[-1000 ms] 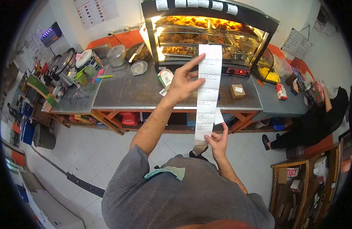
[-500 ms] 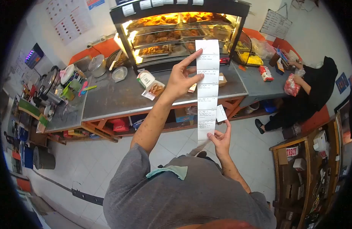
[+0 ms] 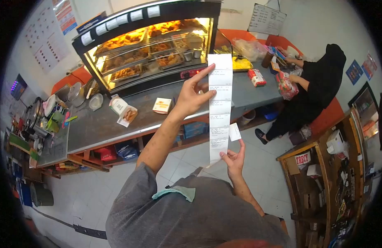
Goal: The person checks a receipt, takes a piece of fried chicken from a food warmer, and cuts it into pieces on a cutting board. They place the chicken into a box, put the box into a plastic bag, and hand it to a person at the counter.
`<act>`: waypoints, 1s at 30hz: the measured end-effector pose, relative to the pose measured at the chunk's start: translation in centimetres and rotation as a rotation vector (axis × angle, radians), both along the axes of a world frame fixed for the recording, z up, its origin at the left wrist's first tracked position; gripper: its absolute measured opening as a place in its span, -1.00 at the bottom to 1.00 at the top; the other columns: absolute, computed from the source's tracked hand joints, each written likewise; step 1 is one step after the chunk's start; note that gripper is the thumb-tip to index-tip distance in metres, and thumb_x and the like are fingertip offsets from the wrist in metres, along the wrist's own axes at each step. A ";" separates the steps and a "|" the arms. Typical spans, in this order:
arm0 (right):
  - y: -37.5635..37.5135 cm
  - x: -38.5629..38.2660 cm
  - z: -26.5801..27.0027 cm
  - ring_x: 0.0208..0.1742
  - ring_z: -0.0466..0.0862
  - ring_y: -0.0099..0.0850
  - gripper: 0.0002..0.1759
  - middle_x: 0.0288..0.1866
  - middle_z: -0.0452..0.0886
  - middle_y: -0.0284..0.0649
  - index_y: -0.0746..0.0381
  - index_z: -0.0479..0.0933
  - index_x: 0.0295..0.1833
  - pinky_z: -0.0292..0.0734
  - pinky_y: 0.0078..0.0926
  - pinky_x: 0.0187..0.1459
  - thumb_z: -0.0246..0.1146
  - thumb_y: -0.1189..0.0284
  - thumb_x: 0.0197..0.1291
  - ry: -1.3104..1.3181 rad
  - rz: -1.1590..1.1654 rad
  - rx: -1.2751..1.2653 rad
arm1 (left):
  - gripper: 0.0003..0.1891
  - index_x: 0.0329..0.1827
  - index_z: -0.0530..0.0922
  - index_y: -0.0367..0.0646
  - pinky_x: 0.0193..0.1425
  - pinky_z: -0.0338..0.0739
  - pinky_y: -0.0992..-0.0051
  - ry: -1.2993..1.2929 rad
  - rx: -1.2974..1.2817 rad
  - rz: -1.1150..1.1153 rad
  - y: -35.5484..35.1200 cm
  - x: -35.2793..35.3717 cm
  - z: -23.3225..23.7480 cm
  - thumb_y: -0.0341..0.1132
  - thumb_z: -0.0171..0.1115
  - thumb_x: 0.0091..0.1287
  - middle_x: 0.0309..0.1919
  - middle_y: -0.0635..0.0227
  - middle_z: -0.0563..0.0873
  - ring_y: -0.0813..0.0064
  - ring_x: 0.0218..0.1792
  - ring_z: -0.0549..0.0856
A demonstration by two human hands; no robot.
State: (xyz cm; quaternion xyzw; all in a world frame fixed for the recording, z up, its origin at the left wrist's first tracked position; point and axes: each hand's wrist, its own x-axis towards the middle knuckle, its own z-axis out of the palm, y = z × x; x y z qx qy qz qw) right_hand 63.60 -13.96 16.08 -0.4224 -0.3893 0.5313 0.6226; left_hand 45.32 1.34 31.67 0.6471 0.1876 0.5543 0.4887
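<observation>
A long white strip of printed order receipts (image 3: 220, 105) hangs upright in front of me, split by lines into several tickets. Near its upper left edge, my left hand (image 3: 195, 94) grips it, with the index finger and thumb on the paper. At the bottom, my right hand (image 3: 233, 162) pinches the strip with the thumb in front. A small separate white slip (image 3: 235, 133) sticks up from the fingers of that same hand. The strip's lowest end curls behind and below the right hand.
A lit warmer (image 3: 153, 47) with trays of fried food stands on the grey counter (image 3: 149, 120). An open food box (image 3: 124, 109) and a smaller box (image 3: 162, 105) lie before it. At right, a person in black (image 3: 323, 78) handles a red bag (image 3: 287, 86). Wooden shelves (image 3: 323, 177) stand lower right.
My view has turned right, so the warmer and counter sit further left and tilted. The smaller box now shows beside my left hand. Both hands keep their hold on the receipts.
</observation>
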 end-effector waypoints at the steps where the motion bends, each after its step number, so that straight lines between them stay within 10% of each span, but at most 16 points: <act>1: 0.2 1.2 0.1 -0.07 0.67 -0.35 -0.05 -0.09 0.64 0.10 0.16 -0.22 0.47 0.53 -0.46 0.02 0.23 0.71 0.12 0.001 0.001 -0.006 | -0.26 0.45 0.23 -0.16 0.21 0.48 0.47 -0.003 -0.011 -0.003 0.1 1.2 0.3 -0.68 0.20 0.14 0.33 0.22 0.38 0.35 0.20 0.52; 30: 19.3 9.5 1.3 -0.09 0.66 -0.36 -0.04 -0.10 0.62 0.09 0.12 -0.22 0.46 0.53 -0.48 -0.01 0.24 0.74 0.09 0.017 0.001 0.016 | -0.21 0.48 0.13 -0.18 0.12 0.59 0.45 -0.070 0.055 0.129 17.6 9.2 0.5 -0.69 0.19 0.15 0.43 0.18 0.24 0.30 0.18 0.55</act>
